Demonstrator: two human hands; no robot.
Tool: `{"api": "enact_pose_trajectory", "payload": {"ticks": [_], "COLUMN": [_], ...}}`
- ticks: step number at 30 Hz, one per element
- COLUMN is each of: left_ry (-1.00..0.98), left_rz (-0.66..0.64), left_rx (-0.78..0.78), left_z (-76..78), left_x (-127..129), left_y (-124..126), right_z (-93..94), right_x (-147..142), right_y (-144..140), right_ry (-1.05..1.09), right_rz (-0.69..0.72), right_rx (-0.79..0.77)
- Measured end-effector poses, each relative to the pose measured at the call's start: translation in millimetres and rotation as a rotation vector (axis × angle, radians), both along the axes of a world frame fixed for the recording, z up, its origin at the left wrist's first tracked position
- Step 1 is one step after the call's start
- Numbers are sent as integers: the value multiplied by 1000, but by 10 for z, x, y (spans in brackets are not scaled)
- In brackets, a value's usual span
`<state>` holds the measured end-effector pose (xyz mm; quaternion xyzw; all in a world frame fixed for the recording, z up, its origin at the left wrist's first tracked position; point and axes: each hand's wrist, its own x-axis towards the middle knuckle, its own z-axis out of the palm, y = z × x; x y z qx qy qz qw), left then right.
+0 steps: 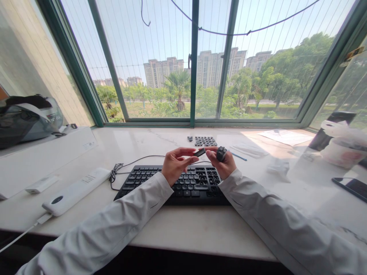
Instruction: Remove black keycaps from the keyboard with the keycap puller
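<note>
Oblong black keycap (200, 152) between fingertips (192, 154)

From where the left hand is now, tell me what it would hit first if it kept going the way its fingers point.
The left hand points right, holding a long black keycap. That keycap would probably meet the right hand first, which holds a small black tool; depth between them is unclear.
</note>
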<state>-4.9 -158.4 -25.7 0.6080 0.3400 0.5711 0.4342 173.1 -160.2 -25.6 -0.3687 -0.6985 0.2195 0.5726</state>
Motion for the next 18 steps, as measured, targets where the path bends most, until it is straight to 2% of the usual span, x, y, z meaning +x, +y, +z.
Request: {"api": "enact_pose_trajectory", "payload": {"ticks": [6, 11, 14, 18], "left_ry": [111, 343, 448, 504], "left_rz": [135, 244, 215, 117], "left_rx": [144, 285, 307, 228], "left_z": [2, 31, 39, 57], "left_x": [-53, -107, -118, -127], "left_y": [27, 27, 28, 29], "right_z": [-18, -34, -47, -29], "right_x": [-10, -1, -2, 10], "right_y": [44, 74, 94, 134], "right_ry": [-22, -53, -94, -102], "right_rz": [-56, -82, -104, -136], "right_rx": [55, 39, 40, 10]}}
